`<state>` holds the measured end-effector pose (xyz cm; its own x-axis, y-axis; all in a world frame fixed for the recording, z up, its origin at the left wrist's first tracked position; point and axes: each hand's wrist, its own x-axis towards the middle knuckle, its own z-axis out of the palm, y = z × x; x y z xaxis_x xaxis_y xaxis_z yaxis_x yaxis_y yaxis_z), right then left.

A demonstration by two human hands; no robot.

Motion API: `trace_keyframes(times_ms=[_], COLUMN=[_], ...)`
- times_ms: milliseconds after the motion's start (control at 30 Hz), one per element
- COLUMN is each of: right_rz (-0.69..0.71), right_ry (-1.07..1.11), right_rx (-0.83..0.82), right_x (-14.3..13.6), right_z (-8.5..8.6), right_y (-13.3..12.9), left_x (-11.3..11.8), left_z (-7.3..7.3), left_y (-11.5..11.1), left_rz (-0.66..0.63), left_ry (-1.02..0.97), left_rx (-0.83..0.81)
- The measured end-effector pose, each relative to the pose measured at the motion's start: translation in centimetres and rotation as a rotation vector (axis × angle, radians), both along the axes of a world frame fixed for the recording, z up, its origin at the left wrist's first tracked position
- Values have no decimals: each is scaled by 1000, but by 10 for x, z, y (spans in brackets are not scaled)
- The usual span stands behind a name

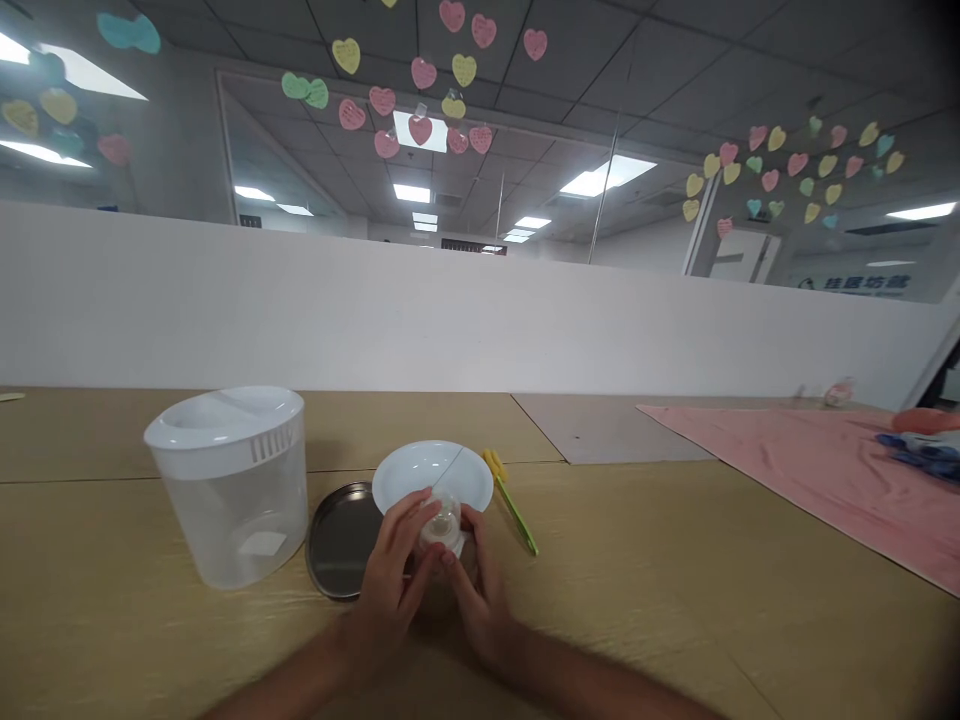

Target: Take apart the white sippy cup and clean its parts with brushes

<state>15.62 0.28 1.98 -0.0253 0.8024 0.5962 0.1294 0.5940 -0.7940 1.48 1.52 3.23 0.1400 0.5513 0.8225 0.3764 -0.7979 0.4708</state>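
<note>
Both hands grip one small clear, round container (pixel 444 522) with a whitish part at its lower edge; its exact kind I cannot make out. My left hand (pixel 395 563) wraps its left side, fingers curled over the top. On the opposite side, my right hand (pixel 480 590) presses it with thumb and fingers. A white bowl (pixel 401 470) stands just behind the hands, partly covered by them. Left of my left hand lies a dark round metal tray (pixel 341 545). A green pen-like stick with a yellow top (pixel 516 510) rests to the right of the bowl.
A translucent bucket with a white lid (pixel 240 490) stands at the left. On the right, a pink cloth (pixel 817 470) covers part of the table (pixel 637 600), with a blue bundle (pixel 922 455) on it. A grey sheet (pixel 592 425) lies behind. A white partition (pixel 450 320) borders the back.
</note>
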Motion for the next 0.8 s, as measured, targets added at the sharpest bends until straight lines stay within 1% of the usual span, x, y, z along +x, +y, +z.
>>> trace_keyframes(times_ms=[67,233,400,533,667,800], right_rz=[-3,0,-33,-63,-57,-55], right_ry=[-2,-32,-64,-91,-125,-123], right_rx=[23,54,104,117,109,104], right_x=[0,1,1,1,1,1], right_z=[0,1,1,1,2,-1], right_y=[0,3,3,2,1,2], left_x=[0,0,0,0,-3,-6], left_z=[-1,-2,2,3,-2,-9], left_y=[-1,-3,-4,-4,-1,0], left_rz=[-5,-25,-46,-72,-100,-76], left_ry=[11,-21,-22,-25,0,53], left_rx=[6,-54,-4,-24,-64,-90])
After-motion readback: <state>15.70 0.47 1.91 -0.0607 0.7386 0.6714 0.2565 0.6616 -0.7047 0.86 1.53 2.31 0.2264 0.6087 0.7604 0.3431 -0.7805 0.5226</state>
